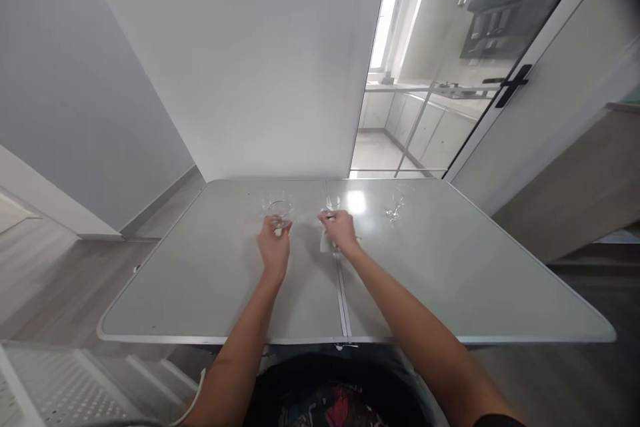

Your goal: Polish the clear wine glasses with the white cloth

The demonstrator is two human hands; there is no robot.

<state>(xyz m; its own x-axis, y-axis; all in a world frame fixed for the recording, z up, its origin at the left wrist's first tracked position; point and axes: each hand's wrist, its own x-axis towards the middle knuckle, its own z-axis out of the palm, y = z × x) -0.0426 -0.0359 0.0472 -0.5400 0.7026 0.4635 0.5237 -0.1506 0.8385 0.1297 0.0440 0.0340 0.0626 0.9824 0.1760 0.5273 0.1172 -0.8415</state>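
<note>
Three clear glasses stand in a row near the far edge of a grey folding table (pixel 200 280). My left hand (pixel 274 247) reaches to the wide left glass (pixel 280 207) and its fingers close around the base. My right hand (pixel 340 228) is closed on the stem of the middle glass (pixel 332 203), with something pale and flat under or beside the palm that I cannot make out. The right stemmed glass (pixel 397 203) stands alone, untouched.
A white wall rises just behind the table. A glass sliding door with a black handle (pixel 511 85) stands at the right, showing a kitchen beyond. A white wire rack (pixel 60 387) sits low at the left, below the table's near edge.
</note>
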